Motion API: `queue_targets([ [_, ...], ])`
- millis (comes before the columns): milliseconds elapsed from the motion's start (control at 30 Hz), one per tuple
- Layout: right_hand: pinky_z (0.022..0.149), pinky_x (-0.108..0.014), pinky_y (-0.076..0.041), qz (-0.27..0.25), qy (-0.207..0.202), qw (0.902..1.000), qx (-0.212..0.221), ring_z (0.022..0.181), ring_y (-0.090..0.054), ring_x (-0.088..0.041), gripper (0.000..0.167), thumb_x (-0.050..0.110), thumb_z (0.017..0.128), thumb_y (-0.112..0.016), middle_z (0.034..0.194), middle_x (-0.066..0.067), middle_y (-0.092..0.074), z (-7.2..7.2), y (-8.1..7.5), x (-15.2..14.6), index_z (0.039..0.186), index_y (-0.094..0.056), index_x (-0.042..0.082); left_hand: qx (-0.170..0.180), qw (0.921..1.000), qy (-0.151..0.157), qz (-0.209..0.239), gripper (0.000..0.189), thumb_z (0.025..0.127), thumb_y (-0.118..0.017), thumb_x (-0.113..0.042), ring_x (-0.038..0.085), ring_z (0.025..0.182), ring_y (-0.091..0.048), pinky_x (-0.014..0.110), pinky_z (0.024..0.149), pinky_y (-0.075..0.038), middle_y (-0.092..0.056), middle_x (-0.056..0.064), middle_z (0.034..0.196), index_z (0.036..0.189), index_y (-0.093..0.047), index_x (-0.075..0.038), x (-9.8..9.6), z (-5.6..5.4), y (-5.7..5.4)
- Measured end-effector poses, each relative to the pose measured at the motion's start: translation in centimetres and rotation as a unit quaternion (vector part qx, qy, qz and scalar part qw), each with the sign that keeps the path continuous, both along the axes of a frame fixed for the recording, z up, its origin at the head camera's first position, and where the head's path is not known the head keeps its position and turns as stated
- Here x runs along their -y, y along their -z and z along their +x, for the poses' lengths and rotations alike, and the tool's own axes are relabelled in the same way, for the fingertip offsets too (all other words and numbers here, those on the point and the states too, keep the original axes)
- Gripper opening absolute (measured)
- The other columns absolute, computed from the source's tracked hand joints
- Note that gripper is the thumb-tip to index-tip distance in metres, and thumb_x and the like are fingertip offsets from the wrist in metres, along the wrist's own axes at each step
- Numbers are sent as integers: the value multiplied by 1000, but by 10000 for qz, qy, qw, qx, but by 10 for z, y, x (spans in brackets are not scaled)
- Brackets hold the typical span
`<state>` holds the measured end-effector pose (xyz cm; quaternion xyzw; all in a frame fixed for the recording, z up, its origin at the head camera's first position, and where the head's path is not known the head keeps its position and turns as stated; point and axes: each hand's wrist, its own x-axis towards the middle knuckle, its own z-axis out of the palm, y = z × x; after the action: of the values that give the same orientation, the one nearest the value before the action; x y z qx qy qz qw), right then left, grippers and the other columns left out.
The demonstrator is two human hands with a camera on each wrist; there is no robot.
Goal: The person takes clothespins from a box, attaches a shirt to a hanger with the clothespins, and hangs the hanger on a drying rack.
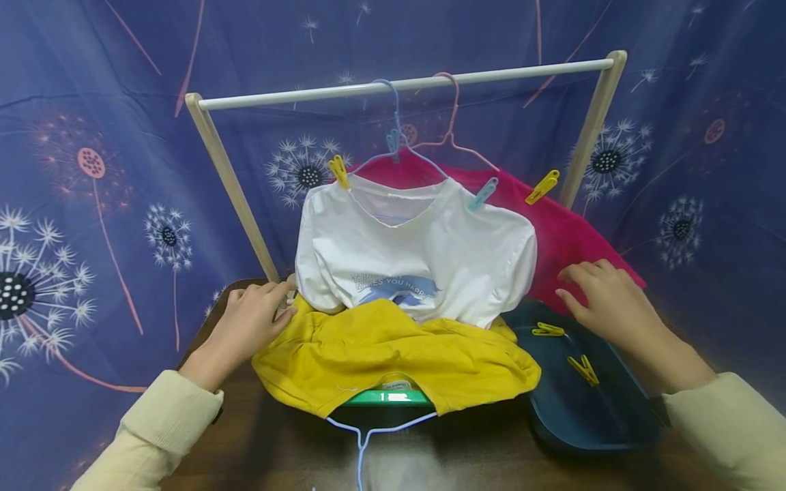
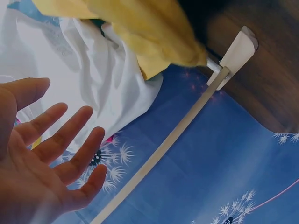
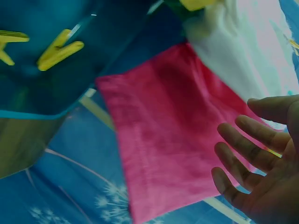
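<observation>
A white T-shirt (image 1: 405,252) hangs from a light blue hanger (image 1: 398,112), with a yellow clothespin (image 1: 338,171) and a pale blue clothespin (image 1: 483,194) at its shoulders. Behind it is a magenta garment (image 1: 571,239) on a pink hanger (image 1: 454,112). Lying in front is a yellow shirt (image 1: 393,348), a lavender hanger (image 1: 362,436) sticking out of its neck. My left hand (image 1: 254,317), fingers spread and holding nothing, is beside the yellow shirt and the white sleeve. Empty and loosely bent, the fingers of my right hand (image 1: 604,300) are near the magenta garment, above a dark blue basin (image 1: 589,443).
A white rod (image 1: 295,95) on wooden posts (image 1: 236,198) carries both hangers. Inside the basin lie two yellow clothespins (image 1: 582,369). Another yellow clothespin (image 1: 542,187) grips the magenta garment. The brown table (image 1: 245,443) stands before a blue dandelion-print cloth (image 1: 123,54).
</observation>
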<state>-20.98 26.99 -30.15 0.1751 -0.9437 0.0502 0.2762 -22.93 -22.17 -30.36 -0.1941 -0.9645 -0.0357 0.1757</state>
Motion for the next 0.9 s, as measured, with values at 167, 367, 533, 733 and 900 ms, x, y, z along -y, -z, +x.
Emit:
queue_targets([
  [167, 59, -45, -47, 348, 10, 9993, 165, 77, -53, -32, 31, 17, 68, -76, 84, -15, -64, -1, 19, -12, 92, -64, 1, 86, 9999, 3, -138, 36, 84, -65, -24, 35, 91, -58, 53, 76, -37, -65, 12, 108, 117, -58, -12, 1, 14, 9],
  [367, 57, -44, -44, 821, 68, 9953, 500, 74, -52, -31, 28, 19, 69, -75, 81, -11, -63, -4, 41, -24, 89, -62, 4, 260, 9994, -4, -209, 37, 84, -65, -26, 35, 92, -59, 53, 75, -37, -65, 10, 107, 117, -59, -12, 6, 25, 20],
  [533, 59, -45, -43, 1044, 35, 9921, 700, 71, -49, -28, 25, 19, 69, -74, 79, -9, -62, -5, 56, -28, 86, -62, 6, 338, 9991, 17, -246, 32, 82, -67, -26, 31, 88, -60, 52, 74, -38, -66, 7, 103, 110, -62, -13, 11, 33, 28],
  [733, 55, -38, -39, 1358, 123, 9862, 941, 68, -47, -24, 28, 23, 68, -77, 75, -5, -59, -4, 69, -33, 84, -61, 8, 480, 9984, 40, -289, 34, 80, -68, -30, 28, 86, -61, 51, 72, -40, -66, 5, 103, 110, -61, -16, 14, 44, 34],
  [900, 55, -39, -39, 1490, 139, 9817, 1177, 70, -48, -25, 31, 24, 66, -79, 77, -4, -58, -4, 79, -39, 86, -62, 9, 897, 9955, 31, -300, 41, 79, -68, -36, 27, 88, -60, 52, 72, -40, -63, 5, 110, 114, -59, -17, 16, 49, 36],
])
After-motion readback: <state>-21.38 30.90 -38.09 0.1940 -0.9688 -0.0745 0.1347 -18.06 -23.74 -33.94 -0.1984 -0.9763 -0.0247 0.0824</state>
